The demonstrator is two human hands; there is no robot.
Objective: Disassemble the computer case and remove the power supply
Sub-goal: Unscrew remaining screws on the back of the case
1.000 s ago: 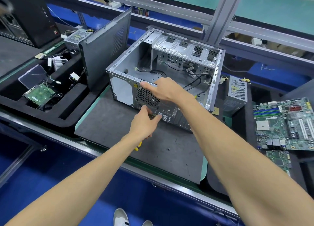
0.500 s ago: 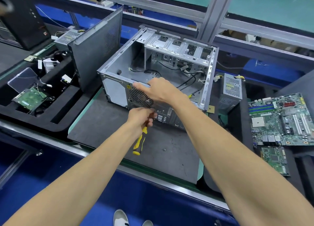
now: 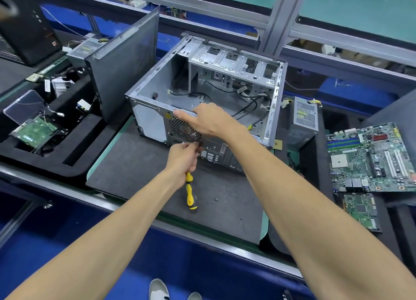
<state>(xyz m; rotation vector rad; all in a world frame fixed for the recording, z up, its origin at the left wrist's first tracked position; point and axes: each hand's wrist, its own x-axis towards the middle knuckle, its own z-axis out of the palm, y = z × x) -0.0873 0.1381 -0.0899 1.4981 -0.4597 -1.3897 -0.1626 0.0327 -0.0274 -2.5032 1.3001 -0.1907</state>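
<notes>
An open grey metal computer case lies on its side on a dark mat, rear panel toward me. My right hand rests on the top edge of the rear panel above the round fan grille, fingers laid over the rim. My left hand grips a yellow-and-black screwdriver, handle pointing down toward me, its tip end held against the rear panel just below the grille. Loose black cables lie inside the case. A grey power supply stands on the bench right of the case.
The removed side panel leans upright left of the case. A black foam tray holds a drive and small parts. Two green circuit boards lie at right. A small screw sits on the mat. Another power supply is at back left.
My left hand has drawn back slightly from the rear panel, and the screwdriver's yellow handle has come into sight below it. My right hand stays on the case rim.
</notes>
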